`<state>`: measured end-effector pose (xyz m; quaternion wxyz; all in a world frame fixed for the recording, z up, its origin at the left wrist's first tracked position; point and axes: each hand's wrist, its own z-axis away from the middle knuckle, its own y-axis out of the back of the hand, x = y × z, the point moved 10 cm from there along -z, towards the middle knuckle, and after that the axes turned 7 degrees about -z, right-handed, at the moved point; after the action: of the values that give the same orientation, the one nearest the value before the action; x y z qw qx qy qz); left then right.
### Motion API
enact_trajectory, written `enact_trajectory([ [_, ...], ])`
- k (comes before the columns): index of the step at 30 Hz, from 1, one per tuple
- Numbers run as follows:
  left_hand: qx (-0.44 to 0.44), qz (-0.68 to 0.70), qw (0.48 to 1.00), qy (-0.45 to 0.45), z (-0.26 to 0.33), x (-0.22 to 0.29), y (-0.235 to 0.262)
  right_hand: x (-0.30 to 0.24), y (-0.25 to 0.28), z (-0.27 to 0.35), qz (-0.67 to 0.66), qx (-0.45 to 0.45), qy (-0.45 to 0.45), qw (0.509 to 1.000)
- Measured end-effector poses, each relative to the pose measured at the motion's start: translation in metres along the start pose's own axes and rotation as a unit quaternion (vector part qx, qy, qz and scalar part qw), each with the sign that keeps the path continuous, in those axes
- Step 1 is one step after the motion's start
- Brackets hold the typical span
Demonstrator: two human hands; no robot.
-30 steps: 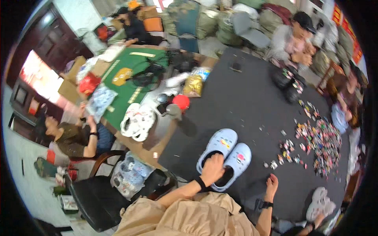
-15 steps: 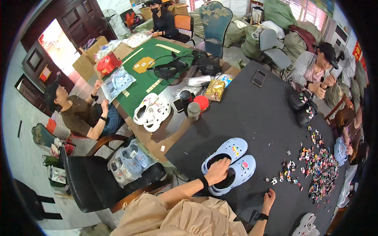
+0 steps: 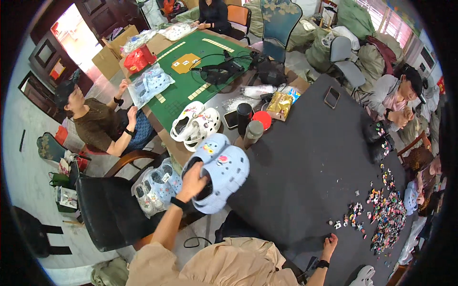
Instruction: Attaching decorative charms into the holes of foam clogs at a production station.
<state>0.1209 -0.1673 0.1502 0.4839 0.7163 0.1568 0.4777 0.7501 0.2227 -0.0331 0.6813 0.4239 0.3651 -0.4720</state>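
In my left hand [image 3: 192, 181] is a pair of light blue clogs [image 3: 223, 164], gripped together by their heel openings. They are lifted off the black table, over its left corner, with small colourful charms on their tops. My right hand [image 3: 329, 242] rests on the near part of the black table, holding nothing, its fingers loosely bent and apart. Just beyond it lies a large heap of small colourful shoe charms [image 3: 389, 219]. Behind the raised clogs, a pair of white clogs [image 3: 200, 125] stands on the neighbouring table.
A black chair [image 3: 107, 209] at my left holds bagged clogs [image 3: 157, 183]. A grey jar [image 3: 253, 132], a black bottle [image 3: 244, 117] and a phone [image 3: 332, 97] are on the tables. Other people sit around; one faces a bagged blue pair [image 3: 151, 85]. A white clog [image 3: 364, 276] lies near right.
My left hand has raised the light blue clogs from the black table and carried them left. The right hand stays at the table. The view has shifted slightly.
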Motion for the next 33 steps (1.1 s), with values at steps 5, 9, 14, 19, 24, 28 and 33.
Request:
enact_trajectory([
  [5, -0.101, -0.003, 0.991, -0.092, -0.061, -0.066, -0.055, 0.019, 0.021, -0.018, 0.087, 0.011, 0.057, 0.994],
  [9, -0.091, -0.018, 0.995, -0.039, -0.082, -0.12, -0.09, 0.013, -0.001, -0.017, 0.065, -0.01, 0.038, 0.997],
  [14, 0.055, -0.103, 0.99, -0.077, -0.113, -0.084, -0.103, 0.018, 0.037, -0.018, 0.044, 0.008, -0.004, 0.999],
  [19, 0.147, -0.194, 0.968, 0.06, -0.097, -0.111, -0.075, -0.04, -0.026, 0.016, 0.232, -0.065, -0.041, 0.97],
  [24, 0.215, -0.072, 0.974, 0.001, -0.05, -0.055, -0.039, -0.019, -0.008, -0.002, 0.225, -0.084, -0.128, 0.962],
  [28, 0.204, -0.051, 0.968, 0.138, 0.056, -0.127, -0.021, -0.053, -0.017, 0.015, 0.155, -0.02, -0.068, 0.985],
  [33, 0.134, -0.166, 0.91, 0.356, 0.178, -0.295, 0.0, -0.051, -0.028, 0.003, 0.202, -0.11, -0.073, 0.97],
])
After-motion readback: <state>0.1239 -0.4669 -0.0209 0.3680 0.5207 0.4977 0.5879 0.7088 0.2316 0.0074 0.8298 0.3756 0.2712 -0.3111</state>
